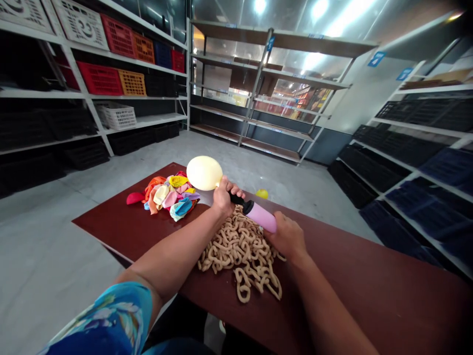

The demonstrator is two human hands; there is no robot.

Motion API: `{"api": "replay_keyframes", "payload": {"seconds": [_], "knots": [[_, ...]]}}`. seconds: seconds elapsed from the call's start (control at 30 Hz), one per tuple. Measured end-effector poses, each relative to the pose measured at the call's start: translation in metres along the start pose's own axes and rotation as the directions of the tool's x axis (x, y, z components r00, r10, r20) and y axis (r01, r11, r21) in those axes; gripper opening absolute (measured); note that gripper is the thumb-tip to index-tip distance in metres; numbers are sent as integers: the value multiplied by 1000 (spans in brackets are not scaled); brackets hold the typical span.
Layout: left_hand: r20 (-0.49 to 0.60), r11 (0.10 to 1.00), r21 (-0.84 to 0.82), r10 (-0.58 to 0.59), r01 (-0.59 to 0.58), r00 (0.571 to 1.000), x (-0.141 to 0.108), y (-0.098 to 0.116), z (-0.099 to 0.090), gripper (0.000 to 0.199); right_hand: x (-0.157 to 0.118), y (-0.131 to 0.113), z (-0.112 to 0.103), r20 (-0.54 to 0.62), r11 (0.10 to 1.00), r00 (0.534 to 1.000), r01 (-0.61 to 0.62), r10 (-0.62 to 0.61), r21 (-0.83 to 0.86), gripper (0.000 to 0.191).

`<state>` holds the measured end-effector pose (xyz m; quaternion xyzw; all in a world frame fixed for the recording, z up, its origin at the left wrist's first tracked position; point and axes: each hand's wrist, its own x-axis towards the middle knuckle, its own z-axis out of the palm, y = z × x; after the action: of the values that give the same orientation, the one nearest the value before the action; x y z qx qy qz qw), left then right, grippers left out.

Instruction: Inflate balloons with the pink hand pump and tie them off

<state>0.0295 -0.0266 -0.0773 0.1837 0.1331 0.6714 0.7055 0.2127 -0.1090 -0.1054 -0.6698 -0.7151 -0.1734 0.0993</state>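
A pale yellow balloon [204,172], partly inflated, sticks out to the left of my left hand [223,197]. The fingers of that hand are closed around its neck, at the black end of a hand balloon pump; the nozzle is hidden by them. My right hand [288,237] is wrapped around the far end of the pump's pink barrel [261,218]. Both hands are above a heap of tan, rope-like loops [240,246] on the dark red table [354,261]. Limp balloons in many colours [170,195] are piled at the table's left.
A small yellow-green balloon [262,194] shows just beyond the table's far edge. Shelving with red, orange and white crates [99,79] lines the left. Bare racks [254,88] stand at the back, and dark bins [391,162] fill shelves on the right.
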Motion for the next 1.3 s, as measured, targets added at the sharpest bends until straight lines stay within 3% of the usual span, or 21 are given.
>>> {"api": "replay_keyframes", "payload": {"seconds": [0.1, 0.2, 0.5, 0.63, 0.8, 0.97, 1.13, 1.3], "knots": [[17, 1000, 22, -16, 16, 1000, -1, -4, 1, 47, 0, -4, 0, -6, 999, 1000, 8, -8, 43, 26], [-44, 999, 48, -5, 7, 999, 4, 2, 1, 46, 2, 0, 0, 62, 996, 998, 12, -18, 93, 24], [-157, 994, 75, 93, -82, 983, 24, 25, -8, 44, 4, 40, 2, 134, 996, 989, -66, 57, 65, 28], [-137, 992, 93, 93, -81, 986, 24, 18, 5, 44, 2, 39, 6, 113, 992, 991, -86, 76, 90, 31], [-69, 996, 95, 1, 6, 998, 19, 0, 26, 47, 1, 21, 6, 20, 992, 998, -54, 52, 113, 29], [17, 993, 114, -40, 38, 999, 13, -13, 31, 47, 0, 12, 3, -50, 986, 997, -57, 65, 160, 30], [-10, 993, 109, -32, 33, 999, 20, -4, 24, 48, 3, 16, 3, 21, 979, 999, -29, 25, 203, 26], [-94, 997, 68, 52, -46, 994, 34, 10, 3, 44, 6, 36, 8, 88, 991, 995, -63, 53, 118, 29]]}}
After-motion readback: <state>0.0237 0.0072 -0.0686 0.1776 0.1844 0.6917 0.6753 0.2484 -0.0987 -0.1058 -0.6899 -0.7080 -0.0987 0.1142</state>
